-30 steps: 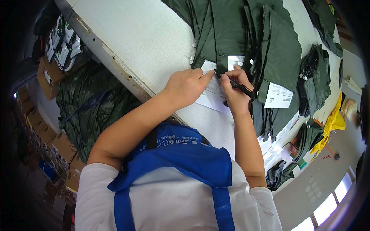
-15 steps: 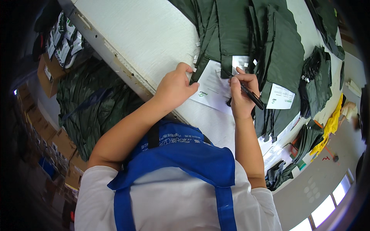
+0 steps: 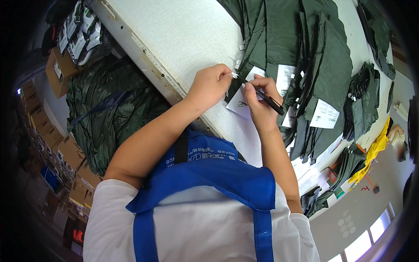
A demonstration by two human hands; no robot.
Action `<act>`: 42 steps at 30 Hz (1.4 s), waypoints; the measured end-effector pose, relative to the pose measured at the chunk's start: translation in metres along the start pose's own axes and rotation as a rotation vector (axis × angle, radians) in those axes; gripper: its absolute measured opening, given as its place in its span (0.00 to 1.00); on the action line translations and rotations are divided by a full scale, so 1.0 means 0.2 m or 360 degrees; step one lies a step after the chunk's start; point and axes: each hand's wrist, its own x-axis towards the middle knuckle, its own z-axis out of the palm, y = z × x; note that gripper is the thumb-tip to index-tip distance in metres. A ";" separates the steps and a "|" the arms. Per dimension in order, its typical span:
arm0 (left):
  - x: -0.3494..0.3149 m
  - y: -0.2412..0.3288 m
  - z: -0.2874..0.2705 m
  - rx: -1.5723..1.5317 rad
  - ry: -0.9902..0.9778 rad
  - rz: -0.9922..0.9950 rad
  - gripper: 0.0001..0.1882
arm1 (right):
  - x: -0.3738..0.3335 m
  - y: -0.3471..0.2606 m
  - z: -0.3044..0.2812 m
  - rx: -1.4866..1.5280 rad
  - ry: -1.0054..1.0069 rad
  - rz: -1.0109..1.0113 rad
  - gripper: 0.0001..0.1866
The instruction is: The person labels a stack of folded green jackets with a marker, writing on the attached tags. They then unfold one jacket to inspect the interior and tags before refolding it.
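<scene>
My left hand has thumb and forefinger pinched on a small white tag at the edge of a stack of dark green fabric pieces. Between the fingers of my right hand is a black pen, its tip pointing left and reaching the tag or just beside it. Beneath the hands lies a white printed sheet, partly covered by the green fabric and my right hand. Another printed sheet rests on the fabric farther right.
The white table has a metal edge on its left. Below that edge sits a heap of dark green material. Cardboard boxes line the far left. A yellow cloth hangs at the table's right side.
My left hand has closed on the white tag. My right hand has brought the pen toward it, and the two hands are closer together. The whole view has shifted slightly.
</scene>
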 end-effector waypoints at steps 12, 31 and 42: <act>-0.02 0.01 0.00 0.0006 0.0010 -0.0030 0.08 | 0.00 0.02 0.00 -0.0034 0.0092 -0.0001 0.08; -0.10 -0.02 -0.08 0.0290 -0.0116 0.0017 0.08 | -0.14 0.00 -0.01 0.0116 -0.0018 0.0005 0.07; -0.13 0.09 0.03 0.0550 -0.0068 0.0254 0.10 | 0.11 -0.04 -0.14 0.0334 0.0054 -0.0156 0.13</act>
